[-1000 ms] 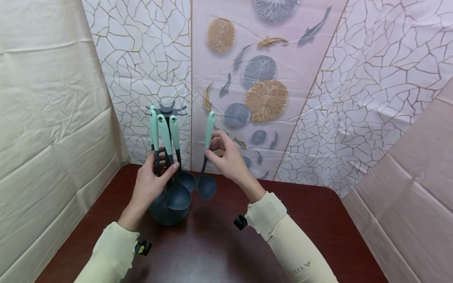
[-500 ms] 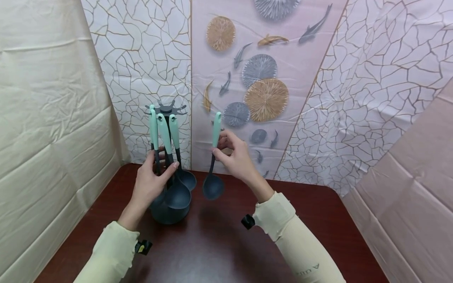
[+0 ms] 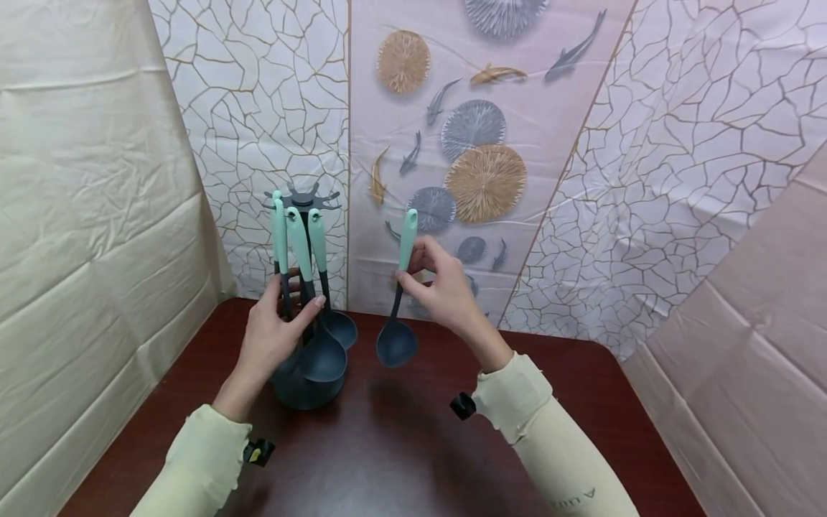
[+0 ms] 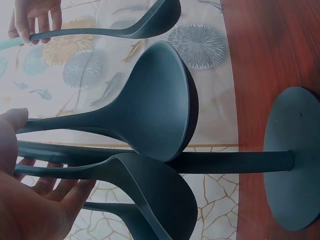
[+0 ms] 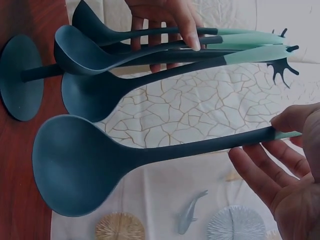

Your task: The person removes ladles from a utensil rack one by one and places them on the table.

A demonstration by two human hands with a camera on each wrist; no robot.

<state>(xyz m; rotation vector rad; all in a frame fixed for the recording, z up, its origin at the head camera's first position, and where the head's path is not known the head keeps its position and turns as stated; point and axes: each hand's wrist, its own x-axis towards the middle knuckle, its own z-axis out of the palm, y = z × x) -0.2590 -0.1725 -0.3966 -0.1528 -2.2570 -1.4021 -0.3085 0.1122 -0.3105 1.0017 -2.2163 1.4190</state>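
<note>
My right hand [image 3: 446, 287] pinches a ladle [image 3: 397, 343] between thumb and fingers, where its mint-green handle meets the dark shaft. The ladle hangs nearly upright above the table, bowl down, to the right of a dark utensil stand [image 3: 309, 396]. Around the stand's pole and the shafts of the hanging utensils, my left hand [image 3: 274, 330] keeps its grip, thumb in front and fingers behind. Several mint-handled utensils hang from the stand's hooked top [image 3: 302, 199], including a front ladle [image 4: 155, 100]. The right wrist view shows the held ladle's deep bowl [image 5: 75, 165] close up.
A dark red, glossy table [image 3: 362, 459] carries the stand at its back left. Behind it hangs a patterned curtain [image 3: 413, 273] with printed fish and discs. Plain cloth walls [image 3: 97, 215] close off both sides.
My right hand has carried the ladle a little to the right, farther from the stand. My left hand has stayed at the stand.
</note>
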